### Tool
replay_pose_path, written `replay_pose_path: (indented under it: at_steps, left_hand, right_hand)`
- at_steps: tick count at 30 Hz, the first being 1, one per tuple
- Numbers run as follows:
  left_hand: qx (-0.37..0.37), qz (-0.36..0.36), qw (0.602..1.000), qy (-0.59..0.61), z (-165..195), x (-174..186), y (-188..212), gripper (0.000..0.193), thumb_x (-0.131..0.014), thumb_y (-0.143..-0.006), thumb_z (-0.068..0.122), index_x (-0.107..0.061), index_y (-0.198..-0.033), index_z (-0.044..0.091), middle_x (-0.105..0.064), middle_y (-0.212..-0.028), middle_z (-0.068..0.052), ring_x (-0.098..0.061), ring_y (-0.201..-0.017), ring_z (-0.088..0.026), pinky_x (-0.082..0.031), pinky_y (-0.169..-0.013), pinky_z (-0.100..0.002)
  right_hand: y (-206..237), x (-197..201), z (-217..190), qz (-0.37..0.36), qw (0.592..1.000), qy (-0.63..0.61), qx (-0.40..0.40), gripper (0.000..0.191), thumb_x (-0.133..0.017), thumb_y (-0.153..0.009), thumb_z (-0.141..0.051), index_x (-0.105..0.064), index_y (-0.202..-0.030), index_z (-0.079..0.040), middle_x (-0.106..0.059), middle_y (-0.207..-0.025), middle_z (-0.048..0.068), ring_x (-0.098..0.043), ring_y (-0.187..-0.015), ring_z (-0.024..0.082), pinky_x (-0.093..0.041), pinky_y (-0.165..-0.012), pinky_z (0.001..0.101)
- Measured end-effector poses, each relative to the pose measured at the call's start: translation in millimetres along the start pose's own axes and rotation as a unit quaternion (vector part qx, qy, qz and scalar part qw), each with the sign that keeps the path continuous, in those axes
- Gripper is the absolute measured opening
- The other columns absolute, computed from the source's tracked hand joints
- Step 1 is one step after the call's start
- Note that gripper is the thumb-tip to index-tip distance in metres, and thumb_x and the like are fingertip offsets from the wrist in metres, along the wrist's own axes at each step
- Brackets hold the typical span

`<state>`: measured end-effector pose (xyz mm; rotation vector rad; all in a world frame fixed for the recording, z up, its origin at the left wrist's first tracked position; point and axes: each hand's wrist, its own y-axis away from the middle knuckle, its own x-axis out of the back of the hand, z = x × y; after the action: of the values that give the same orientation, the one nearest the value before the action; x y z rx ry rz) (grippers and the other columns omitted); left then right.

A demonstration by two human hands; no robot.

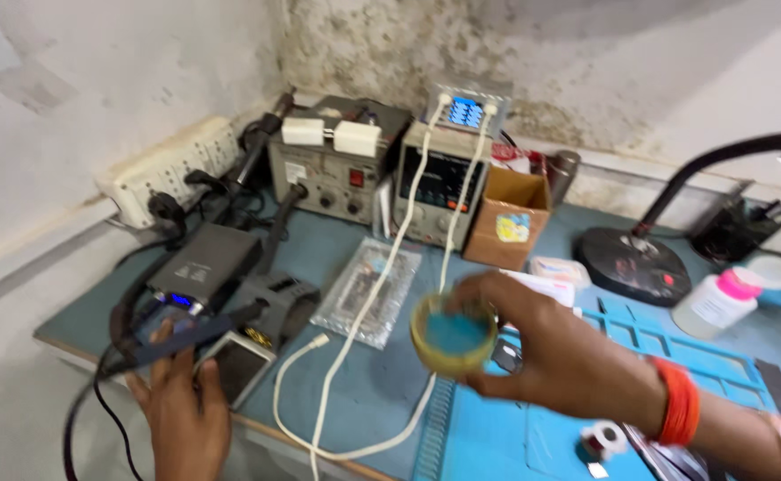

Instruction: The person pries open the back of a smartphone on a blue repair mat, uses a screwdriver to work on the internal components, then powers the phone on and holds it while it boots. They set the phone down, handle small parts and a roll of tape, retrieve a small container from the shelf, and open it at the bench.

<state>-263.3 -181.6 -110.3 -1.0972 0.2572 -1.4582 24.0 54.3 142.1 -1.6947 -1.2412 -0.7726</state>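
- Blue-topped work desk (364,374): instruments are lined along the back edge against the wall, which leaves the front and middle bare for handwork.
- Grey bench power supply with a small lit screen on top (439,183), back edge, middle; its two white cables (382,285) trail forward to the front edge, within reach.
- Black round-based desk lamp (626,263), back right, neck bent over the blue silicone work mat (675,356).
- Right hand (569,356): fingers curled round a small round yellow-rimmed tin with blue inside (453,334), held tilted above the mat's left edge, open face toward the camera.
- Left hand (181,405), front left edge: fingers on a dark soldering handpiece (186,334); grip blurred, closure uncertain.
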Motion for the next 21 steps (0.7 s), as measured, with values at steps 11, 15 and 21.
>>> replay_pose_path:
  at_steps: [11, 15, 21]
  left_hand:
    - [-0.022, -0.211, 0.91, 0.357, 199.4, 23.4, 66.2, 0.067, -0.083, -0.08, 0.022, -0.058, -0.139, 0.003, -0.051, -0.148, -0.019, -0.05, -0.14, -0.035, -0.041, -0.111, -0.045]
    - [0.051, -0.346, 0.811, 0.469, 222.2, 24.3, 34.5, 0.065, -0.087, -0.077, 0.018, -0.061, -0.135, 0.003, -0.057, -0.143, -0.014, -0.058, -0.131, -0.028, -0.049, -0.106, -0.04]
    - [0.103, -0.318, 0.761, 0.556, 221.3, 15.5, 28.7, 0.051, -0.087, -0.078, 0.007, -0.067, -0.124, 0.002, -0.061, -0.136, -0.01, -0.065, -0.124, -0.02, -0.056, -0.107, -0.037]
  right_hand:
    - [68.5, -51.4, 4.4, -0.005, 0.977, -0.119, -0.175, 0.068, -0.087, -0.067, -0.018, -0.058, -0.127, -0.01, -0.071, -0.118, 0.007, -0.072, -0.108, 0.024, -0.06, -0.088, 0.0353]
    - [67.1, -61.4, 2.7, 0.051, 0.969, -0.181, -0.163, 0.078, -0.089, -0.067, -0.017, -0.051, -0.135, -0.009, -0.069, -0.126, 0.008, -0.071, -0.114, 0.023, -0.062, -0.088, 0.0358]
    - [77.8, -71.7, 19.8, 0.11, 0.933, -0.283, -0.191, 0.052, -0.083, -0.074, -0.009, -0.064, -0.123, -0.007, -0.072, -0.123, 0.006, -0.074, -0.108, 0.016, -0.064, -0.084, 0.0332]
